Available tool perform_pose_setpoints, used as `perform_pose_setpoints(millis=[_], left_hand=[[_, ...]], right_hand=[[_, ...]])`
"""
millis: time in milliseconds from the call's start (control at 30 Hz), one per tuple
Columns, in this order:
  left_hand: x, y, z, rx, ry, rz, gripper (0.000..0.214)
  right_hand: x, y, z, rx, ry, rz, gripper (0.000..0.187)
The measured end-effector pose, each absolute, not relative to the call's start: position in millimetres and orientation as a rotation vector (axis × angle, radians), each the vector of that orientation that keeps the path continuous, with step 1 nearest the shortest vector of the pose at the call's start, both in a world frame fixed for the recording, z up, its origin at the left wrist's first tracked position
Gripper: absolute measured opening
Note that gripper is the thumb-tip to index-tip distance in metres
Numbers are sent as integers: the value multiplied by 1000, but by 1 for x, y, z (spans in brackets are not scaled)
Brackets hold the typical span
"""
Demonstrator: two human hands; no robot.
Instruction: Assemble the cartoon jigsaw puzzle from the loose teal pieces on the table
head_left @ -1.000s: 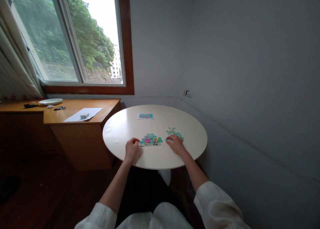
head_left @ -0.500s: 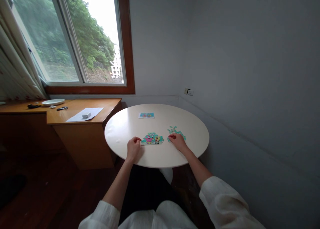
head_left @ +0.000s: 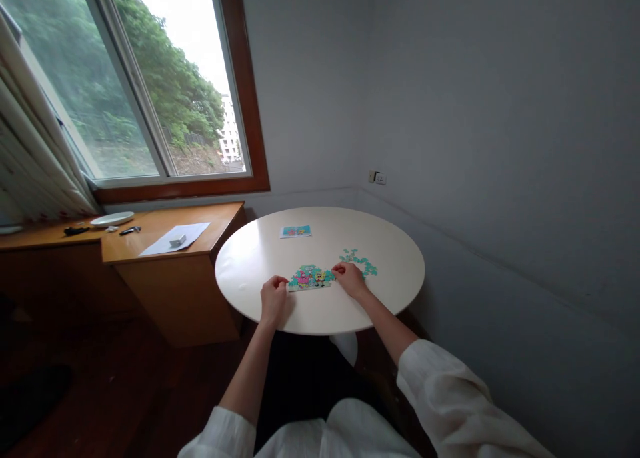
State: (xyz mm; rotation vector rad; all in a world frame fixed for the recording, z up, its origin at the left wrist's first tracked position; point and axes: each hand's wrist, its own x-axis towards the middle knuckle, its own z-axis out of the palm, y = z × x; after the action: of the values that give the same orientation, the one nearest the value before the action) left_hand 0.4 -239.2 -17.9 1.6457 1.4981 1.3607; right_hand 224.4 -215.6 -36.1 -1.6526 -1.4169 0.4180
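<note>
Flanking the puzzle (head_left: 309, 279) on the near half of the round table (head_left: 240, 261), 2 hands bend their fingertips inward. The left hand (head_left: 275, 299) is at its left edge, the right hand (head_left: 350, 280) at its right; whether either pinches a piece, one cannot tell. Loose pieces (head_left: 369, 268) lie beyond and right of the right hand, which partly covers them. A picture card (head_left: 295, 232) lies farther back, well apart. On the desk (head_left: 225, 217), left of the table, a small box (head_left: 177, 241) rests on paper (head_left: 197, 231). Nearby are a plate (head_left: 113, 219), its contents too small to tell, and 2 dark items (head_left: 131, 231).
</note>
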Motion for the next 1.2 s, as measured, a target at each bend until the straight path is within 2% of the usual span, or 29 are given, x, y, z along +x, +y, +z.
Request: perform_pose_setpoints(millis=[1200], left_hand=[[2, -241, -14, 1661, 1521, 1335, 22]], right_hand=[[221, -226, -29, -1795, -1481, 249, 12]])
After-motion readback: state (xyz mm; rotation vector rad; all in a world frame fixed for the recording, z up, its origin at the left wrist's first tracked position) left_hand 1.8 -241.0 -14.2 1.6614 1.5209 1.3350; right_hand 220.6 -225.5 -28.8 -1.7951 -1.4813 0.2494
